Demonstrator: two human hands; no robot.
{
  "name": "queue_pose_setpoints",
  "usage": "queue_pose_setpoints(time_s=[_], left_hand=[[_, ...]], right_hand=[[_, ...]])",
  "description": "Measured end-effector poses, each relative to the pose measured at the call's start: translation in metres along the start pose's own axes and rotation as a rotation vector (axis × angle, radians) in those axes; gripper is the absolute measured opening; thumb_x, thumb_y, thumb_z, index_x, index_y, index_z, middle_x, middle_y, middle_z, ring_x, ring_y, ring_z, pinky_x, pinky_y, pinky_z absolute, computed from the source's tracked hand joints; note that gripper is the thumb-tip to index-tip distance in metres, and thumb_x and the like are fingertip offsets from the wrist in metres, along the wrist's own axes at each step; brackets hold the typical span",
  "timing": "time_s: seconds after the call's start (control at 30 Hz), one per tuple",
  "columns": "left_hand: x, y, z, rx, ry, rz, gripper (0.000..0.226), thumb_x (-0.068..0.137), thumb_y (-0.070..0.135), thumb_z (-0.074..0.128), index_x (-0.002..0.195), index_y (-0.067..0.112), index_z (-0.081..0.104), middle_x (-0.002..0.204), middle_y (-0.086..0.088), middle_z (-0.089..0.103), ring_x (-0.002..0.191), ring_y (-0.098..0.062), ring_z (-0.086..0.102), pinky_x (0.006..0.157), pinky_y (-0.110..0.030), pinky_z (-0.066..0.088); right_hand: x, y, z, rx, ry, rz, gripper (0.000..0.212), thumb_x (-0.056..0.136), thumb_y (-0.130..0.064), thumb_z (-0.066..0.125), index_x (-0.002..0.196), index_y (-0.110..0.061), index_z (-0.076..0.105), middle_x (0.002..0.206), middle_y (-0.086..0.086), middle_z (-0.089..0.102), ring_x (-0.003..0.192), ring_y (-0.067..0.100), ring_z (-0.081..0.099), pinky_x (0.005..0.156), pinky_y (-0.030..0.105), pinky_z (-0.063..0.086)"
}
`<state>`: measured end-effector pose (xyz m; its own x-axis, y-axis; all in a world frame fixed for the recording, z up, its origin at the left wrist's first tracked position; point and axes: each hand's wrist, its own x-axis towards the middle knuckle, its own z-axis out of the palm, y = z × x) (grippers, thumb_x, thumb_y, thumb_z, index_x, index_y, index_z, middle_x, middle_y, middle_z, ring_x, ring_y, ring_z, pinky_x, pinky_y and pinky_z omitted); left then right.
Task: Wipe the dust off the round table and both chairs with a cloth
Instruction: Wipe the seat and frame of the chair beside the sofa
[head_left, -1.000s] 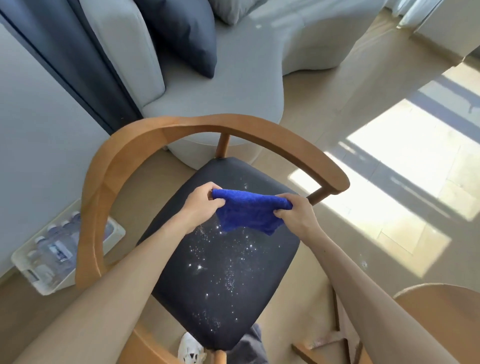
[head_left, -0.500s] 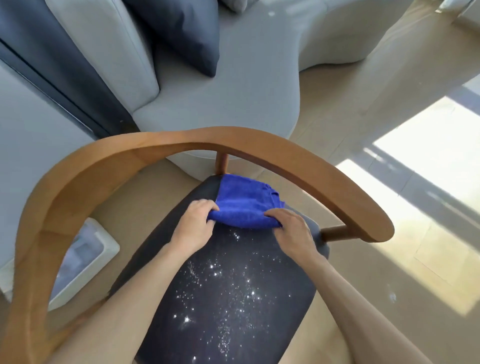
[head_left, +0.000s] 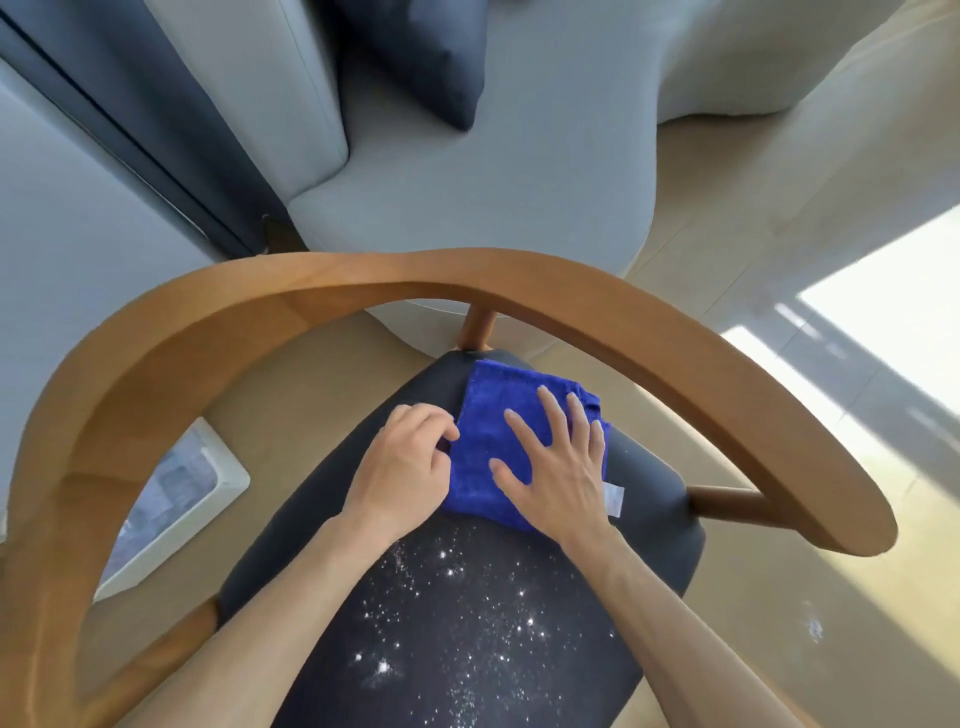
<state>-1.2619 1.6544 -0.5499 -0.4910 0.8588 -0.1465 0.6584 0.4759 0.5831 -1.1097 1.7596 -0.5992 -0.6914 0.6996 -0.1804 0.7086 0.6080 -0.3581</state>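
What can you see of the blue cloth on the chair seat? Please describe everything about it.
The bright blue fuzzy cloth looks like microfibre and lies folded flat on the far part of the dark chair seat, near the back post. A small white label sticks out at its right edge. The right hand presses on it with spread, straight fingers; the left hand touches its left edge with curled fingers. White dust specks lie nearer than the cloth.

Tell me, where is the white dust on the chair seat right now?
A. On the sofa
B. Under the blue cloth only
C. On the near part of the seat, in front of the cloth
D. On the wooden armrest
C: the white specks of dust lie on the dark seat nearer the person than the cloth, which the right hand presses flat at the far end.
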Motion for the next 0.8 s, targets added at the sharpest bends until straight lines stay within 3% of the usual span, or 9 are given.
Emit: queue_pose_setpoints(time_s=[0.1, 0.17, 0.23, 0.33, 0.43, 0.6, 0.8], left_hand=[[0.013, 0.014, -0.037, -0.014, 0.21, 0.125, 0.028, 0.073, -0.011, 0.047, 0.088, 0.003, 0.066, 0.101, -0.004, 0.066, 0.098, -0.022, 0.054, 0.085, -0.026, 0.044], [0.019, 0.02, -0.068, 0.019, 0.32, 0.168, 0.027, 0.073, -0.011, 0.048, 0.088, 0.001, 0.067, 0.101, -0.005, 0.066, 0.097, -0.021, 0.053, 0.085, -0.014, 0.038], [0.02, 0.023, -0.101, 0.076, 0.397, 0.195, 0.025, 0.076, -0.01, 0.049, 0.09, 0.001, 0.067, 0.102, -0.006, 0.067, 0.099, -0.023, 0.053, 0.088, -0.011, 0.034], [0.019, 0.014, -0.149, 0.244, 0.494, 0.242, 0.024, 0.079, -0.006, 0.049, 0.093, 0.002, 0.067, 0.105, -0.008, 0.067, 0.101, -0.029, 0.054, 0.094, -0.026, 0.036], [0.02, -0.007, -0.182, 0.386, 0.577, 0.178, 0.024, 0.082, 0.005, 0.047, 0.099, 0.004, 0.064, 0.11, -0.011, 0.066, 0.104, -0.036, 0.054, 0.091, -0.045, 0.038], [0.021, -0.026, -0.184, 0.437, 0.354, -0.127, 0.043, 0.089, 0.031, 0.041, 0.122, 0.008, 0.054, 0.125, -0.015, 0.055, 0.115, -0.034, 0.048, 0.096, -0.049, 0.032], [0.013, -0.042, -0.176, 0.467, 0.298, -0.161, 0.047, 0.092, 0.041, 0.035, 0.133, 0.02, 0.044, 0.121, -0.011, 0.055, 0.108, -0.03, 0.05, 0.096, -0.049, 0.031]], right_hand=[[0.022, -0.008, 0.016, -0.08, -0.089, 0.033, 0.075, 0.08, -0.071, 0.048, 0.147, -0.041, 0.031, 0.162, 0.005, 0.006, 0.147, 0.039, 0.0, 0.11, 0.065, 0.011], [0.029, -0.009, 0.026, -0.114, -0.115, 0.066, 0.083, 0.075, -0.08, 0.041, 0.148, -0.045, 0.024, 0.163, 0.005, 0.0, 0.146, 0.042, -0.004, 0.109, 0.069, 0.009], [0.031, -0.01, 0.036, -0.14, -0.125, 0.095, 0.089, 0.07, -0.087, 0.033, 0.149, -0.047, 0.02, 0.163, 0.006, -0.003, 0.145, 0.044, -0.006, 0.107, 0.072, 0.005], [0.034, -0.016, 0.046, -0.165, -0.125, 0.124, 0.096, 0.066, -0.091, 0.026, 0.15, -0.044, 0.019, 0.162, 0.008, -0.002, 0.145, 0.047, -0.004, 0.104, 0.075, 0.004], [0.032, -0.02, 0.051, -0.176, -0.116, 0.129, 0.099, 0.066, -0.092, 0.027, 0.15, -0.039, 0.024, 0.162, 0.011, 0.004, 0.144, 0.048, 0.001, 0.103, 0.076, 0.008], [0.028, -0.023, 0.051, -0.201, -0.11, 0.13, 0.104, 0.064, -0.093, 0.023, 0.15, -0.035, 0.025, 0.161, 0.011, 0.005, 0.145, 0.046, 0.0, 0.105, 0.075, 0.009], [0.011, -0.02, 0.047, -0.212, -0.125, 0.038, 0.107, 0.06, -0.093, 0.026, 0.15, -0.036, 0.027, 0.162, 0.012, 0.004, 0.145, 0.046, -0.001, 0.109, 0.072, 0.007]])
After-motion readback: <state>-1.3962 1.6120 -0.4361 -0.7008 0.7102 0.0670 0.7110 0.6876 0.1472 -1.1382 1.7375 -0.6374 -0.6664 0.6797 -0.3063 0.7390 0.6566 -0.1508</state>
